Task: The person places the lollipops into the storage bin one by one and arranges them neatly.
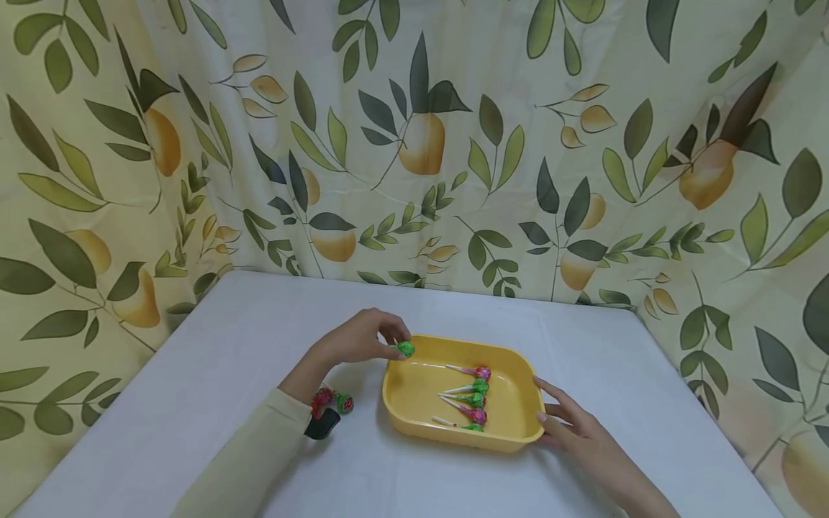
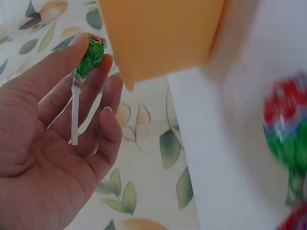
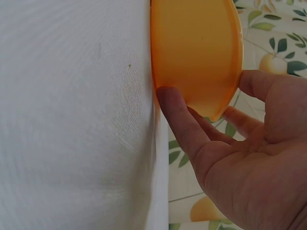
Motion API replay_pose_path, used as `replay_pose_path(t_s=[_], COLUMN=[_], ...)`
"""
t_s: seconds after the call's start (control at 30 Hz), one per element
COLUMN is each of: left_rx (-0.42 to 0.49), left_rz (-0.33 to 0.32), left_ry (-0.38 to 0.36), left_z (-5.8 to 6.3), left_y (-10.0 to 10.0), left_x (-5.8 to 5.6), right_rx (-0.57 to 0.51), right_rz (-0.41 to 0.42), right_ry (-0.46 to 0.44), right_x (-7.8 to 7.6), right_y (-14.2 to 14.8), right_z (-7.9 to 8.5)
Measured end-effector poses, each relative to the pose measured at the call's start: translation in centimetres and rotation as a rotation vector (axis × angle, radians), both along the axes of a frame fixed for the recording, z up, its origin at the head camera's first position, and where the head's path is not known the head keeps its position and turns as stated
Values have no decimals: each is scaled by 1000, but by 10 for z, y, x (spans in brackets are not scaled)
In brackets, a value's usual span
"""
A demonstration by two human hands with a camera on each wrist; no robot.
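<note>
Between thumb and fingertips my left hand (image 1: 365, 337) pinches a green-wrapped lollipop (image 2: 91, 56), its white stick pointing back toward the palm. That hand is at the left rim of a yellow tray (image 1: 414, 424). Inside the tray several lollipops, green (image 1: 478, 386) and pink-red (image 1: 482, 373), lie in a column with their sticks to the left. My right hand (image 1: 579, 432) touches the tray's right end, with the thumb at the rim and the other fingers spread along the outer wall (image 3: 196, 52).
Left of the tray, partly behind the left wrist, lie a red lollipop (image 1: 322, 397) and a green-and-red one (image 1: 345, 403). A black strap piece (image 1: 322, 424) sits on the left wrist. White cloth (image 1: 272, 302) covers the table, and a leaf-and-fruit patterned curtain (image 1: 414, 216) hangs behind it.
</note>
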State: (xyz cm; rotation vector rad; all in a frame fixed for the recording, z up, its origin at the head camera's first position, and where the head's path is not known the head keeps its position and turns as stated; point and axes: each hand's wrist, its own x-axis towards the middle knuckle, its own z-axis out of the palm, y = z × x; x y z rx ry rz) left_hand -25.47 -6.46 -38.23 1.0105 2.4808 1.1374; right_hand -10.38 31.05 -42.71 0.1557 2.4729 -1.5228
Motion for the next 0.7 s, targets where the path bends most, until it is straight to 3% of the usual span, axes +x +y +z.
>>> replay_pose_path(t_s=[0.37, 0.7], left_rx=[14, 46], left_rz=[-75, -66], left_ry=[32, -6], left_z=[-9, -19], left_y=[33, 52], left_x=[-1, -1], right_rx=[14, 5], right_rz=[-26, -32], right_ry=[5, 10], right_x=[1, 1], right_y=[-2, -3], right_z=[-1, 0])
